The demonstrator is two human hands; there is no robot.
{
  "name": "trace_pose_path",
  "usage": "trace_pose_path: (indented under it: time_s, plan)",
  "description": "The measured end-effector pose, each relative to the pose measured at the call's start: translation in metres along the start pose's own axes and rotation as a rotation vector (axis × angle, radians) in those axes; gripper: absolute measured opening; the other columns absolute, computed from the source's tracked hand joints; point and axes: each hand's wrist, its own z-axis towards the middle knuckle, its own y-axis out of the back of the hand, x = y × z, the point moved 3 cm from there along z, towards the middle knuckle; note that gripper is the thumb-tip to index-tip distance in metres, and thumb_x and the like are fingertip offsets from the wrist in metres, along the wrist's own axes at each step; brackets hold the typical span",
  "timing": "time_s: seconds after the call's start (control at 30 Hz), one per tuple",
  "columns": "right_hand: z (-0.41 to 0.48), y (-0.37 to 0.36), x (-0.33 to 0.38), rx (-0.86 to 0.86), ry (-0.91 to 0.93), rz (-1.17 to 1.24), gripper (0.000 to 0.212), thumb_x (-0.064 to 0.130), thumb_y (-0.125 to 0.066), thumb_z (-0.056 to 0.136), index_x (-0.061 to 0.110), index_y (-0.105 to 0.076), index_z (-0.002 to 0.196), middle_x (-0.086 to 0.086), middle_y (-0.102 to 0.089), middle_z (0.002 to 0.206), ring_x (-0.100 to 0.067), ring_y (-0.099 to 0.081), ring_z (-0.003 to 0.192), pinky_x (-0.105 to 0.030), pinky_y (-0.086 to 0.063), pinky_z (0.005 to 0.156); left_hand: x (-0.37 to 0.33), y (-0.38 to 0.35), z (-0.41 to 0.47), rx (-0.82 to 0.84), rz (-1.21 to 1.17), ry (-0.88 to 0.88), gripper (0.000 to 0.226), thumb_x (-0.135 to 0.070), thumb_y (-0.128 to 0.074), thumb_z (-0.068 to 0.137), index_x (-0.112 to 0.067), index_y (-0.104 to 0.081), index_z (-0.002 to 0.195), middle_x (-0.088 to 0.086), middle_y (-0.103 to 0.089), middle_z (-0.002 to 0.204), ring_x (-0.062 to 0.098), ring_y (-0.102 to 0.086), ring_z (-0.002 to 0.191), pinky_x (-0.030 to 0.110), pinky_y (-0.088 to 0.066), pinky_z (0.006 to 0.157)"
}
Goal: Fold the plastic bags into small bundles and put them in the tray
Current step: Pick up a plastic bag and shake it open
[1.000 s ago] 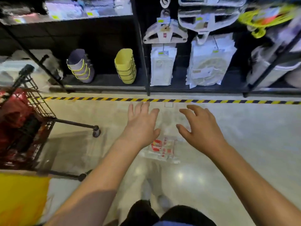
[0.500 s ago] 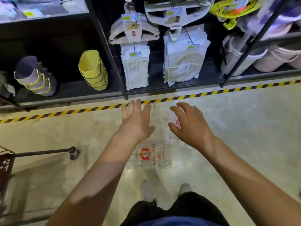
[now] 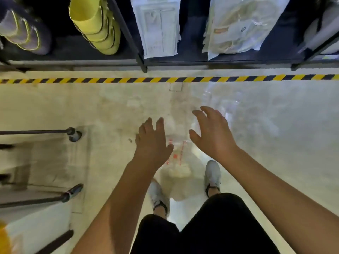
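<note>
Well, left grip (image 3: 153,142) has fingers straight, right grip (image 3: 211,132) fingers spread & slightly curved; neither clasps anything. Clear plastic bag (image 3: 176,153) w/ red print is between them, over the floor (image 3: 275,162), blurred; can't tell if it touches either.

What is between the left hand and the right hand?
A clear plastic bag with red print, between left hand and right hand, in the head view.

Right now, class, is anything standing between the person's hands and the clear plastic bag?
Nothing visible does. The left hand and right hand are open right at the clear plastic bag, one on each side. The tray is not in view.
</note>
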Motion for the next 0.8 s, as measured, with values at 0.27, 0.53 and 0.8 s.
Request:
trace_pose_path:
  time_s: [0.27, 0.53, 0.8]
  plan:
    - [0.071, -0.2, -0.115, 0.133, -0.047, 0.023, 0.066, 0.036, -0.065, 0.089, 0.011, -0.045, 0.146, -0.019, -0.044, 0.148, -0.038, -0.047, 0.133, -0.052, -0.041, 0.108, 0.054, -0.198, 0.144, 0.164, -0.155, 0.131, 0.093, -0.036, -0.072, 0.088, -0.019, -0.012, 0.157, 0.012, -0.018, 0.158, 0.035, -0.023, 0.144, 0.046, -0.03, 0.112]
    - [0.146, -0.392, -0.195, 0.136, -0.091, 0.054, 0.07, 0.042, -0.054, 0.087, 0.012, -0.039, 0.149, -0.021, -0.041, 0.15, -0.038, -0.041, 0.138, -0.053, -0.038, 0.11, 0.109, -0.392, 0.334, 0.251, 0.109, 0.031, 0.095, -0.031, -0.079, 0.083, -0.016, -0.019, 0.155, 0.016, -0.028, 0.152, 0.034, -0.033, 0.138, 0.045, -0.037, 0.108]
    - [0.185, -0.485, -0.264, 0.1, -0.155, 0.04, 0.063, 0.033, -0.06, 0.089, 0.01, -0.042, 0.145, -0.021, -0.046, 0.144, -0.039, -0.05, 0.127, -0.052, -0.043, 0.103, 0.141, -0.525, 0.417, 0.161, 0.478, -0.09, 0.108, -0.048, -0.088, 0.063, -0.015, -0.027, 0.146, 0.011, -0.036, 0.135, 0.029, -0.039, 0.125, 0.039, -0.035, 0.107]
